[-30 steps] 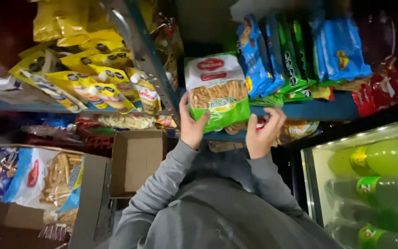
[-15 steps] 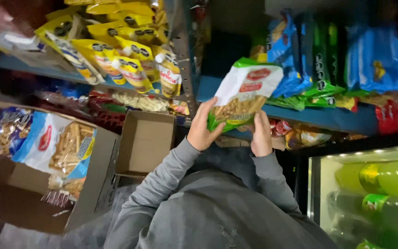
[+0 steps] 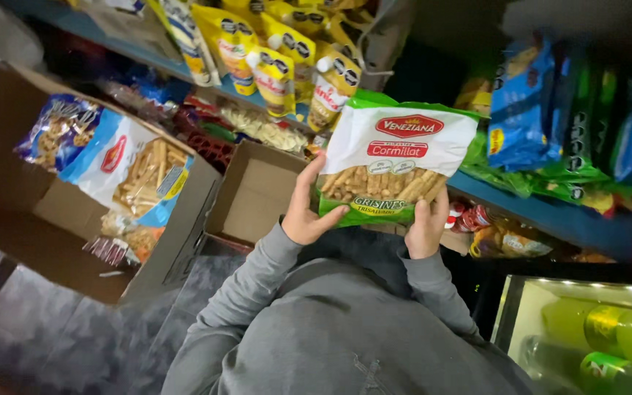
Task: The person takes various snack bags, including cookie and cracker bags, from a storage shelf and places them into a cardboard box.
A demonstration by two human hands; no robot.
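Two hands clamped on one breadstick bag (image 3: 396, 157), frame centre: left hand (image 3: 307, 212) at bottom-left corner, right hand (image 3: 427, 227) at bottom-right. Open cardboard box (image 3: 184, 227) of snack packs lower left.

Green bottles (image 3: 608, 336) cut off at the right edge (cardboard box (image 3: 9, 146) cropped at left)

Blue shelf (image 3: 550, 212): blue and green snack bags (image 3: 521, 110) upright.
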